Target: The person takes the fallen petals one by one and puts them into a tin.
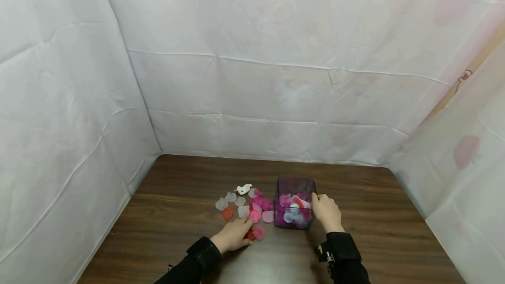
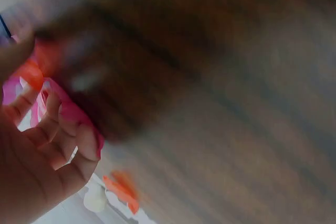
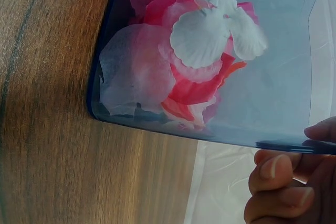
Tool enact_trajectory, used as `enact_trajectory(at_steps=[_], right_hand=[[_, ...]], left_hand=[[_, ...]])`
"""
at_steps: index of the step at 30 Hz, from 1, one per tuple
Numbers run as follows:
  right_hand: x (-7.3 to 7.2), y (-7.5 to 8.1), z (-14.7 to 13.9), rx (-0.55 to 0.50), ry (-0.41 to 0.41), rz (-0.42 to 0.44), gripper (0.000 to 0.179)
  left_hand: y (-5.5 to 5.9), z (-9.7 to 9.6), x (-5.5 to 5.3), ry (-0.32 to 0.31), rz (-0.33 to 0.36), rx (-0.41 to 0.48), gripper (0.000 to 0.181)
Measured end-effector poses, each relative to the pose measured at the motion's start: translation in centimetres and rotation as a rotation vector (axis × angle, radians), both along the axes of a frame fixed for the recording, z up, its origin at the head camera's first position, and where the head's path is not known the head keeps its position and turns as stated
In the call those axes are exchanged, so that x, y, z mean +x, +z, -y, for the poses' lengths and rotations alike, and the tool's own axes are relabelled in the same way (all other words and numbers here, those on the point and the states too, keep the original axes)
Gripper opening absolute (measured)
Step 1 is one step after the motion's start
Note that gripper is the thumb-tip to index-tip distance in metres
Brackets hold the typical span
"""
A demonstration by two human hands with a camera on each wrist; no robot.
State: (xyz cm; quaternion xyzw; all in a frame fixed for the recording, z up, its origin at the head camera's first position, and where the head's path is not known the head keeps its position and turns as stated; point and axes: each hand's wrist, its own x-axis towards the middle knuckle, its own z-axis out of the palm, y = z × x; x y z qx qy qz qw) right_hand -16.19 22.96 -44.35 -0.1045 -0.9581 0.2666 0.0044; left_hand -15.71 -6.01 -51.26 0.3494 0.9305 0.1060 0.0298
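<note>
My right hand (image 1: 327,212) holds a clear purple plastic box (image 1: 296,184) by its right wall. In the right wrist view, the thumb lies over the rim and the fingers curl outside it. Pink, red and white artificial petals (image 3: 197,85) lie heaped in the box, with a white lobed blossom (image 3: 202,38) on top. Left of the box, my left hand (image 1: 232,235) reaches low over the table. A red petal (image 1: 250,235) lies between its spread thumb and fingers, and a pink petal (image 1: 258,232) sits beside it. The fingertips come right at a bright pink petal (image 1: 255,216).
More loose petals lie on the brown wooden table (image 1: 177,196) left of the box: magenta petals (image 1: 261,204), whitish petals (image 1: 230,197) and an orange petal (image 1: 227,213). A white piece (image 1: 243,189) lies behind them. White cloth (image 1: 252,100) encloses the table's back and sides.
</note>
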Motion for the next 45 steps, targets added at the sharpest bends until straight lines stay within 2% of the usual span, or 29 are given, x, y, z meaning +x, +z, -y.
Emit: enact_trajectory(at_steps=[4,7,10,14,19,25,30,35,39,45], right_hand=[[-0.1,0.0,0.0,0.003,-0.008,-0.001,0.051],[-0.2,0.0,0.0,0.002,-0.017,0.002,0.052],[-0.2,0.1,0.0,0.000,-0.017,0.010,0.052],[-0.1,0.1,0.0,0.002,-0.015,0.014,0.052],[-0.1,0.1,-0.1,0.006,-0.018,0.009,0.052],[-0.2,0.3,-0.1,0.002,-0.023,0.018,0.052],[-0.1,0.2,-0.1,0.004,-0.021,0.016,0.052],[0.0,0.1,-0.3,0.004,-0.015,0.011,0.052],[0.1,0.1,-0.4,-0.005,-0.011,0.010,0.052],[0.3,0.0,-0.4,-0.014,0.001,0.008,0.052]], left_hand=[[-0.5,-0.3,0.0,0.007,-0.071,-0.007,0.019],[-0.4,-0.4,-0.2,0.005,-0.083,-0.005,0.016],[-0.3,-0.4,-0.3,0.013,-0.071,0.034,0.011],[0.0,-0.3,-0.6,0.031,-0.071,0.086,0.015],[0.7,-0.9,-1.5,0.046,-0.136,0.138,0.014],[2.3,-2.8,-2.7,0.086,-0.208,0.245,0.016],[4.4,-4.7,-3.3,0.136,-0.258,0.320,0.015],[6.5,-6.9,-3.4,0.177,-0.316,0.367,0.014],[7.7,-8.5,-3.5,0.159,-0.342,0.400,0.014],[8.2,-10.1,-3.4,0.126,-0.347,0.388,0.011]])
